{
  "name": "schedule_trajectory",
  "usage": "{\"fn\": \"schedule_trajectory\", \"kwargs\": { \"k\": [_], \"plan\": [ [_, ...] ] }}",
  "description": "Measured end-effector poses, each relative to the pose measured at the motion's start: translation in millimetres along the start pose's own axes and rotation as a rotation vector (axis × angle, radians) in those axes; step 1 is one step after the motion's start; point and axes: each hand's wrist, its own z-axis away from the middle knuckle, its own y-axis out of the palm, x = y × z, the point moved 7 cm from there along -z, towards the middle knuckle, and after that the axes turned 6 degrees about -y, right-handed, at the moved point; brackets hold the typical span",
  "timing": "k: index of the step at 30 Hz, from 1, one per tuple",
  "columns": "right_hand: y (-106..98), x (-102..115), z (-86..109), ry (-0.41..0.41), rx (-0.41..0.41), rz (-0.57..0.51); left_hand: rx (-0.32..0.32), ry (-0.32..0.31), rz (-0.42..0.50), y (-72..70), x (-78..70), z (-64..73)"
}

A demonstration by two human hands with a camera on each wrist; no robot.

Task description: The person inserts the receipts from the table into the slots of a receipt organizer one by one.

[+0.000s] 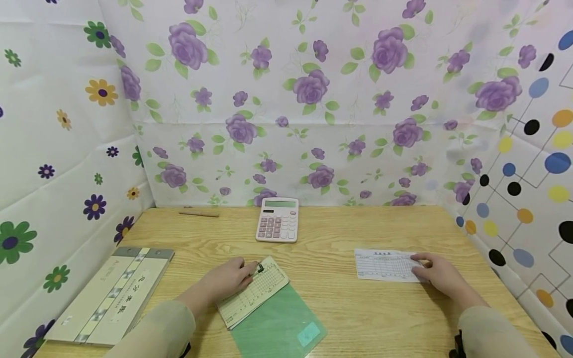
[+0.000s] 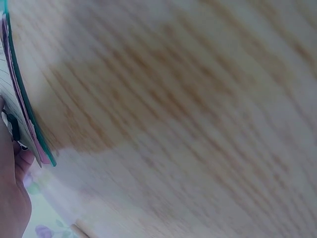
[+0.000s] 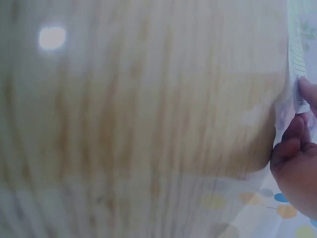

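My left hand (image 1: pixel 226 281) grips the upper left end of a stack of pale yellow printed forms (image 1: pixel 261 292), its thumb beside a black binder clip (image 1: pixel 260 268). Beneath the stack, partly covered, is a green plastic folder (image 1: pixel 279 318) with a light blue label. In the left wrist view, fingertips (image 2: pixel 22 161) show at the edge of the stack and the green sheet. On the right, a white printed slip (image 1: pixel 385 266) has its right end pinched between the thumb and fingers of my right hand (image 1: pixel 440 279). The right wrist view shows this slip (image 3: pixel 297 54) edge-on.
A pink and white calculator (image 1: pixel 277 220) lies at the back middle of the wooden table (image 1: pixel 349 318). Cream file covers with grey edges (image 1: pixel 107 298) are at the left. A thin brown stick (image 1: pixel 199 214) lies near the back edge. Patterned cloths (image 1: pixel 286 104) enclose three sides.
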Motion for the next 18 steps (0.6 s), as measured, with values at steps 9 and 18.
{"fn": "schedule_trajectory", "kwargs": {
  "k": [9,18],
  "plan": [
    [-1,-1,1.8,0.057,0.003,-0.135,0.021,-0.014,0.009,0.6,0.9,-0.1],
    [-1,-14,4.1,0.106,0.009,-0.227,-0.002,0.0,0.032,-1.0,-1.2,-0.2]
  ]
}}
